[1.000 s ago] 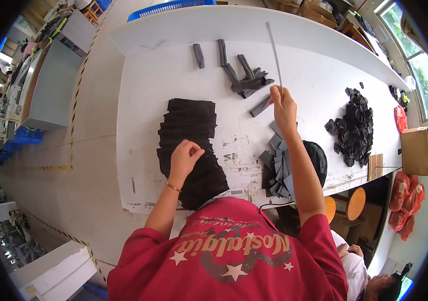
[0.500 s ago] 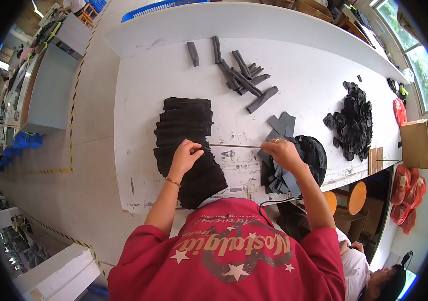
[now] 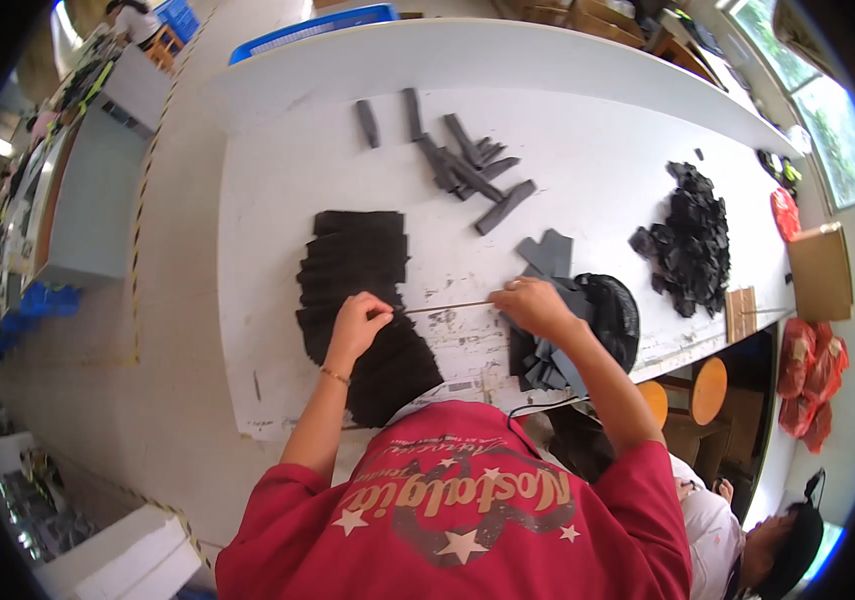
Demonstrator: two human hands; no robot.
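Note:
A thin brownish cord or strip [image 3: 447, 306] runs taut between my two hands above the white table. My left hand [image 3: 355, 328] pinches its left end, close over the row of overlapping black fabric pieces [image 3: 352, 250]. The other end sits in the closed fingers of my right hand [image 3: 532, 303]. Just right of and below that hand lie flat dark grey strips [image 3: 549, 252]. Beside them rests a rounded black bundle [image 3: 612, 320], its kind unclear.
Several rolled dark grey pieces [image 3: 462, 170] lie at the back of the table [image 3: 277, 180]. A heap of small black pieces [image 3: 692, 240] is at the right. A raised white panel [image 3: 507, 60] edges the far side. Another person [image 3: 717, 530] sits at lower right.
The view has shifted slightly. The cord stays stretched between both hands, now sloping a little more, with the right hand somewhat nearer the left.

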